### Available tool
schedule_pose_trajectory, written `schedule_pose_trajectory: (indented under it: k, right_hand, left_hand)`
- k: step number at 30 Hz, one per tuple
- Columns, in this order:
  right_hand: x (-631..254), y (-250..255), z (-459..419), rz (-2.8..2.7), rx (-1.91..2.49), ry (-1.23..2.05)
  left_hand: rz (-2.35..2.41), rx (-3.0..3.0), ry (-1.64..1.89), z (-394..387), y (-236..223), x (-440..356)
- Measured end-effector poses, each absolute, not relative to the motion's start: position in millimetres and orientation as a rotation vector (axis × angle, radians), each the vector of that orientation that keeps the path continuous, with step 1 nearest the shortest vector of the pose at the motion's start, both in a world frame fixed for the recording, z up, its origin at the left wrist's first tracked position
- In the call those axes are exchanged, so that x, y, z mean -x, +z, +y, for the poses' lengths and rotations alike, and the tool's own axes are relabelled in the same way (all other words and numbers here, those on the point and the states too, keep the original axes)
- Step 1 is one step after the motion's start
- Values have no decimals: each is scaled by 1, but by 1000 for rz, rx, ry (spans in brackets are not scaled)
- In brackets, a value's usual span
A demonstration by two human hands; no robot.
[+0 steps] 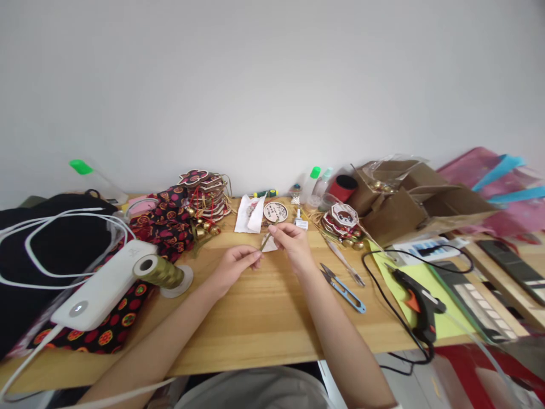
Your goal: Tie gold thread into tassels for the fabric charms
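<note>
Thumb and forefinger on each side, pinched narrow: the left hand [238, 267] grips the lower end of a short olive cord [264, 241], the right hand [293, 244] the upper. The cord slants between them, just above the desk [264, 324]. A small pale piece [269, 245] sits right by the right fingers; whether they touch it, I can't tell.

That's a thin strand and a tiny pinch, so one loose fingertip could let it slip or twist. A knock forward is the other worry: the round disc [275, 212] and white packet [250, 213] lie just beyond, and the little white bottle [300, 221] stands close by, easily tipped by a careless knuckle.

Out to the right, blue snips [343, 288] lie beside the forearm; a sideways sweep could catch their points. Farther over, the glue gun [419, 301] trails a looping black cable [385, 295], a snag risk, and a burn risk if it's hot, which I can't see. Over on the left, the thread spool [159, 271] lies tilted against the white power bank [106, 287], and a bumped elbow might set it rolling.
</note>
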State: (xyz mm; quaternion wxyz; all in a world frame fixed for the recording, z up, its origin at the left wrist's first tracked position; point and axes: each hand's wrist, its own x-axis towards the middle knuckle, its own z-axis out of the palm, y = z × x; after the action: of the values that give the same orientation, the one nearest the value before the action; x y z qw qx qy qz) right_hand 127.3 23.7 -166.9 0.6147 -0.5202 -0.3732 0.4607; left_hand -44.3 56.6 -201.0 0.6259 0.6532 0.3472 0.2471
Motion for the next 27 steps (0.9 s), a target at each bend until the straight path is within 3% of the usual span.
schedule_pose_trajectory:
  k: [27]
  right_hand:
    - [-142,-187,31,-837,1210,1110]
  left_hand:
    - [833,-1181,548,66,-214,45]
